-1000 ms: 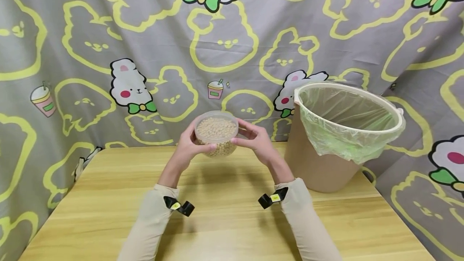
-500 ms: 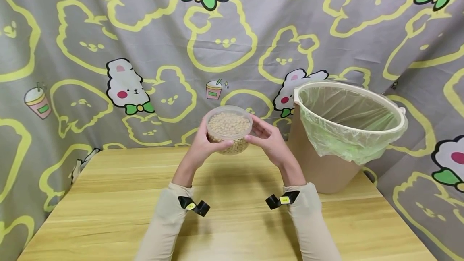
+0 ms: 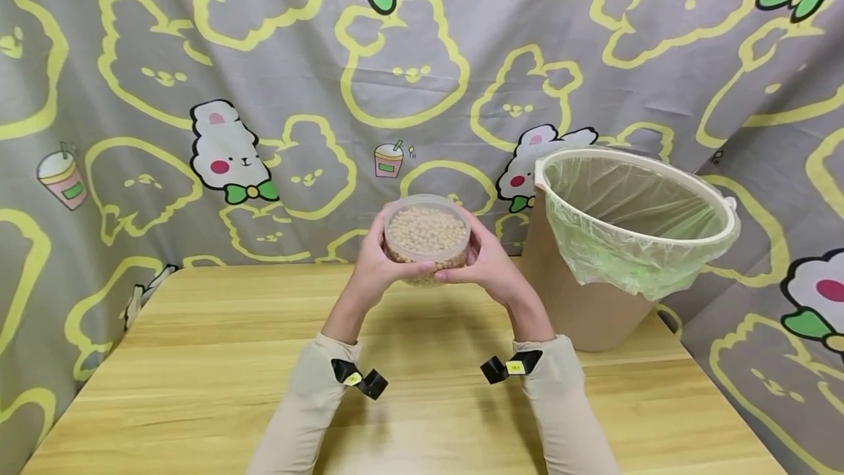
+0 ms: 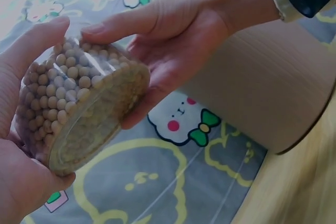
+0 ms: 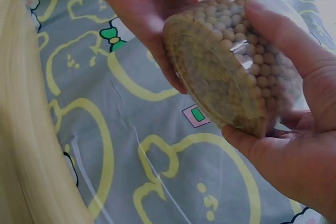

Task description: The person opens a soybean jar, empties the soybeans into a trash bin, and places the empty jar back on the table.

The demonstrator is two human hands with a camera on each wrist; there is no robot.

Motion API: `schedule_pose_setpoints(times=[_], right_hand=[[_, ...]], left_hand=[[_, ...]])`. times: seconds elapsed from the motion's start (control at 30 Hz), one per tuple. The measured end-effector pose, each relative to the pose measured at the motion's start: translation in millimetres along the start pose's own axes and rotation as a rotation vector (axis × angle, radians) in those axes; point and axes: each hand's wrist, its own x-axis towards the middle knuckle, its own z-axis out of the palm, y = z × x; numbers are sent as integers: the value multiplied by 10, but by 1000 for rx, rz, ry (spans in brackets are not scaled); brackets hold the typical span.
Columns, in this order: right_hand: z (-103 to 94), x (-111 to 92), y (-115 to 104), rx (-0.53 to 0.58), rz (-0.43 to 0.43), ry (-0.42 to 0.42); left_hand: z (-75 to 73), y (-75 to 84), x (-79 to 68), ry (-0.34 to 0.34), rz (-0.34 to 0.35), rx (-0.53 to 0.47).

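Both hands hold a round clear plastic tub [image 3: 427, 229] of soybeans up above the table, near its far edge. My left hand [image 3: 377, 270] grips the tub's left side, its thumb across the front. On the opposite side my right hand [image 3: 489, 264] curls round it, and the two thumb tips nearly meet at the front. A translucent lid covers the beans in the head view. Tan beans [image 4: 63, 85] show through the wall in the left wrist view. The tub's bottom [image 5: 210, 74] faces the right wrist camera, clear of the table.
A tan trash bin [image 3: 593, 314] with a green plastic liner [image 3: 620, 262] stands at the table's right rear. The wooden table [image 3: 422, 416] ends at a grey patterned curtain [image 3: 290, 86]. Each wrist wears a small black camera.
The tub and both hands have moved right and slightly nearer the bin. Over the last half second the right fingers have closed in further round the tub.
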Motion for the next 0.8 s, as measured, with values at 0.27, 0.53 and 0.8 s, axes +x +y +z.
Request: schedule_pose_setpoints(times=[0.27, 0.53, 0.8], right_hand=[[22, -27, -86, -157, -6, 55], [62, -19, -83, -252, -42, 81], [66, -19, -51, -215, -42, 82]], left_hand=[[103, 163, -30, -109, 11, 49], [40, 261, -26, -132, 11, 118], [15, 259, -24, -131, 2, 144]])
